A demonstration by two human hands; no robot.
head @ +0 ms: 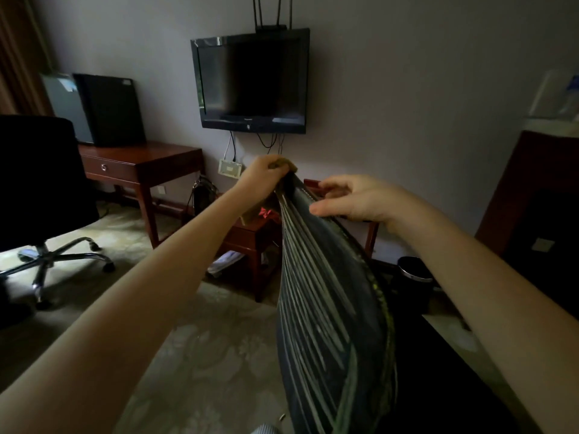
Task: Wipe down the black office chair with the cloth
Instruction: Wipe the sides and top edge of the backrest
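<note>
The black office chair's backrest [322,292] fills near centre, seen almost edge-on. It runs from the bottom of view up to its top edge btw the two hands. It's dark w/ pale ribs running lengthwise. The black mass at near right is prob. the seat.

The left hand [263,180] is curled tight round a brownish cloth [286,165], bunched against the top left corner of the backrest. A flap of what seems the same cloth hangs below the wrist on the left face. The right hand [354,198] lies on the top edge just right of the left. Its fingers are loosely straight and a bit spread, gripping nothing; it looks like it's steadying the chair.

Handling, as I judge it:
- The cloth is soft and light and will fold to the ribs, so a bunched grip suits it.
- The backrest looks like stretched ribbed material on a stiff frame, so it prob. gives under pressure. Wipe along the ribs, not across.
- An office chair like this likely swivels and rolls, so brace it at the firm top rim where the right hand is. Don't brace on the ribbed part.

Farther off:
- A second office chair [37,170] on a chrome star base stands at far left.
- A wooden desk [141,164] is beyond it, w/ a wall TV [250,83] above centre.
- A dark bin [413,277] sits right of the backrest.
</note>
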